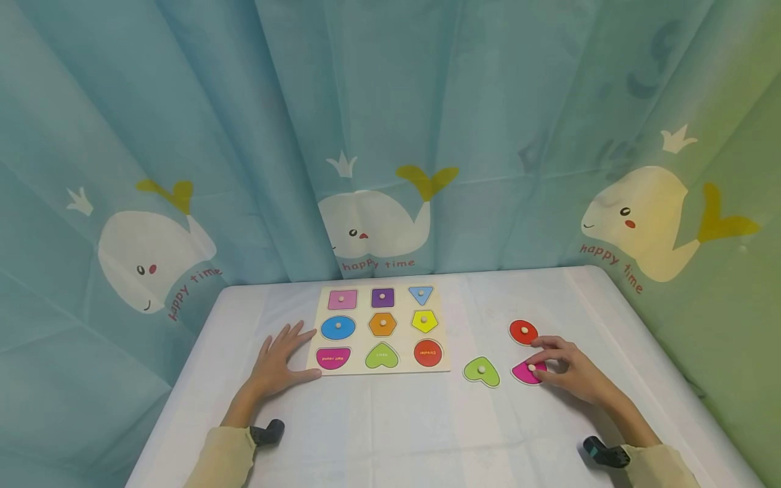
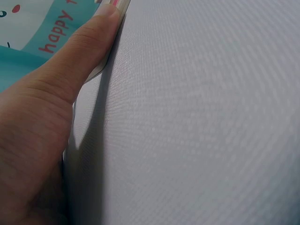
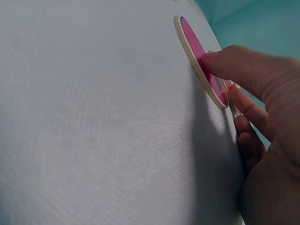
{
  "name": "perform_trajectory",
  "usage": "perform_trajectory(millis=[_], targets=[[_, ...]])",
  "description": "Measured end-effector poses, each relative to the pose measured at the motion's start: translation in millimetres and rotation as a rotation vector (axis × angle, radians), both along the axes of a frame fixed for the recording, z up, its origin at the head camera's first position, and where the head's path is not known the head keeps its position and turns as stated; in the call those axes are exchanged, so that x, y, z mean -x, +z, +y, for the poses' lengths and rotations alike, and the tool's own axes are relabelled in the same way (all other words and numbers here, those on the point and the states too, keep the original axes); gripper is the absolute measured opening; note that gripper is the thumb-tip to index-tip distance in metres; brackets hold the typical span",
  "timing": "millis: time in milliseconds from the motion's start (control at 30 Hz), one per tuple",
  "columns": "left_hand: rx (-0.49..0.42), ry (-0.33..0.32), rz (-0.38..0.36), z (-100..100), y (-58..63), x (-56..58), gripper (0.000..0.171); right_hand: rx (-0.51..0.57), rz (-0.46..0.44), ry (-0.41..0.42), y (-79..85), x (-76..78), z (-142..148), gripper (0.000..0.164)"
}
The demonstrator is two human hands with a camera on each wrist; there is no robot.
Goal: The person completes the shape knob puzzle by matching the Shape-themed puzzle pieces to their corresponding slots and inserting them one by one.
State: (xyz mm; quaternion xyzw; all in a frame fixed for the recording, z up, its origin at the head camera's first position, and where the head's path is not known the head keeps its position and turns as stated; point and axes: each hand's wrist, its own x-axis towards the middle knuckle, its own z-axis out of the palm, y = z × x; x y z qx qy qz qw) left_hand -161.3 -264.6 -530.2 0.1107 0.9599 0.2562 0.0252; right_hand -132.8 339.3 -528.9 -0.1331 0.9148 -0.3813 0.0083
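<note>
My right hand [image 1: 570, 371] pinches the knob of a magenta half-round puzzle piece [image 1: 523, 372] between thumb and fingers. In the right wrist view, the thumb lies against the knob of this half-round piece [image 3: 192, 40], over a shadow on the cloth. Close by are a red round piece [image 1: 521, 330], just beyond the fingers, and a green heart piece [image 1: 490, 375] to the left. My left hand [image 1: 274, 362] lies with spread fingers at the left edge of a shape puzzle board [image 1: 360, 367]. Its thumb touches the board's near left corner [image 2: 97, 70].
Knobbed shapes fill the board's back and middle rows, among them a purple square [image 1: 377, 301] and an orange hexagon [image 1: 379, 330]. The front row shows printed half-round, heart [image 1: 382, 360] and circle spots without knobs. A whale-print curtain [image 1: 488, 135] hangs behind the white-covered table [image 1: 415, 434].
</note>
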Motion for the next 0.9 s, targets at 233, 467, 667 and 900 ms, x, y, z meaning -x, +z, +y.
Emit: perform_trajectory(millis=[233,467,667,900], targets=[[-0.006,-0.004,0.007,-0.5,-0.5,0.0,0.093,0.009,0.015,0.019,4.3,1.6,-1.0,0.019],[0.002,0.001,-0.004,-0.7,-1.6,0.9,0.094,-0.048,0.038,0.026,17.3,4.7,-1.8,0.02],[-0.009,0.002,0.003,-1.2,-1.0,1.9,0.093,-0.06,0.086,0.05,29.1,16.1,-8.2,0.018],[-0.01,-0.001,0.001,-0.2,0.2,-1.6,0.094,-0.035,0.09,0.069,38.9,34.9,-21.6,0.015]])
